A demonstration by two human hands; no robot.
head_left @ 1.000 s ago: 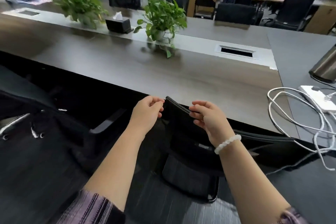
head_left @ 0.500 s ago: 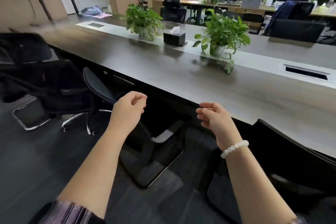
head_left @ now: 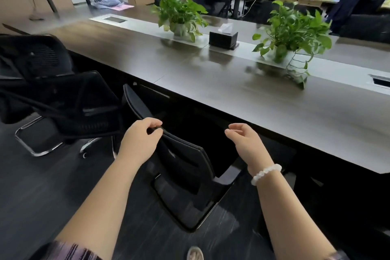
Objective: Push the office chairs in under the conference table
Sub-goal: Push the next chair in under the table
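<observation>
Just left hand (head_left: 141,140) gripping black mesh chair (head_left: 183,167) backrest, right hand (head_left: 244,139) loosely open.

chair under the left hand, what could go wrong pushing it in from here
Only the left hand grips the chair top; the right hand hovers free, so a push may swivel it rather than roll it straight. The backrest sits angled to the table edge and could knock it. The mesh chair stands close on the left and might snag.

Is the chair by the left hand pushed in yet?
Not yet: the chair backrest stands clear of the table edge, left hand gripping its top.
</observation>
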